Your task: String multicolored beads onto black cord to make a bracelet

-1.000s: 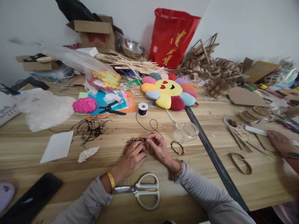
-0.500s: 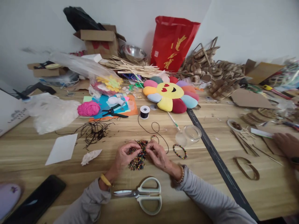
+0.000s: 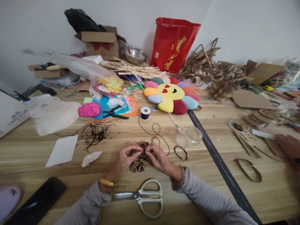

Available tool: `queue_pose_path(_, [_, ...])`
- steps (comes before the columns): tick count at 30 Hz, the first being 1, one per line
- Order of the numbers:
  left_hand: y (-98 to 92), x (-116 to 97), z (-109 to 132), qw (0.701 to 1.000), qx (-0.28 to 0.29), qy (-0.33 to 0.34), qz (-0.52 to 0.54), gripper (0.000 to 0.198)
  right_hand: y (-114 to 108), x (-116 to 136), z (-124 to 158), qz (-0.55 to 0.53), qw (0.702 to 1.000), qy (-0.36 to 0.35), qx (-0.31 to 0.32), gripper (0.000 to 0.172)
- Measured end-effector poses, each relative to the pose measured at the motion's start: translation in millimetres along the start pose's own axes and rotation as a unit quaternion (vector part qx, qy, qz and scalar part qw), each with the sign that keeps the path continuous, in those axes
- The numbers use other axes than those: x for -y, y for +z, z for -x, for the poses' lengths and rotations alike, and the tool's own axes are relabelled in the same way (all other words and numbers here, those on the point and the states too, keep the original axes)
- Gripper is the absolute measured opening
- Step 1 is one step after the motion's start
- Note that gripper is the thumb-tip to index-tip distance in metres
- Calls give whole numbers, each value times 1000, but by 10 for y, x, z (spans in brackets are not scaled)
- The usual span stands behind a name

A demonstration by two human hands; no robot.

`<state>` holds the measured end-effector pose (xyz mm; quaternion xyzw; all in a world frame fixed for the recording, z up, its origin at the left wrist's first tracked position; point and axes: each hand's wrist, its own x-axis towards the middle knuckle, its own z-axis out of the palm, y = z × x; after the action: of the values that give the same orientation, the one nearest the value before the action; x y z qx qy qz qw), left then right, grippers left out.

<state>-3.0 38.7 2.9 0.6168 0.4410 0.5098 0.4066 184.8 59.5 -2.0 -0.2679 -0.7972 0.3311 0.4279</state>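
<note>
Over a pile of small multicoloured beads point(image 3: 138, 165), my left hand point(image 3: 125, 156) pinches thumb and forefinger together; what it holds is too small to make out. My right hand point(image 3: 157, 156) faces it, also pinched, with its fingertips close to the left ones. Just behind the right hand, a few beads show on a black cord point(image 3: 160, 134) that runs to a spool point(image 3: 145, 113). A finished-looking beaded loop point(image 3: 180, 153) lies right of the right hand. Scissors point(image 3: 142, 197) with pale handles lie in front of both hands.
A glass jar point(image 3: 194, 135) stands right of the cord. At the left lie a phone point(image 3: 38, 201), white paper point(image 3: 62, 150) and black cord scraps point(image 3: 96, 132). Behind are pliers point(image 3: 114, 114) and a flower cushion point(image 3: 172, 93). Another person's hand point(image 3: 288, 145) rests at the far right.
My right fingertips have shifted slightly left, closer to the left ones. The bracelet on my left wrist sits at a different angle. The view has moved very slightly.
</note>
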Motion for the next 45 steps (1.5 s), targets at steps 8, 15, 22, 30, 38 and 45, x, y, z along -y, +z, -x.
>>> queue_pose_path(8, [2,25,-3,1000,-7,20,5,10,11,-20,10,10,1000,6,0,13])
queue_pose_path(15, [1,5,-17,1000,-1,16,-4,11,3,-13,7,9,1000,10,5,12])
queue_pose_path(22, [5,24,-2,1000,2,20,-6,12,8,-19,12,16,1000,6,12,10])
queue_pose_path(30, [7,38,-3,1000,4,30,-2,8,-5,-9,-3,14,1000,-6,19,10])
queue_pose_path(38, [19,80,18,999,28,23,29,9,19,-45,16,-1,1000,-17,18,12])
queue_pose_path(45, [7,44,27,997,27,-45,56,18,4,7,-6,-19,999,-42,-2,5])
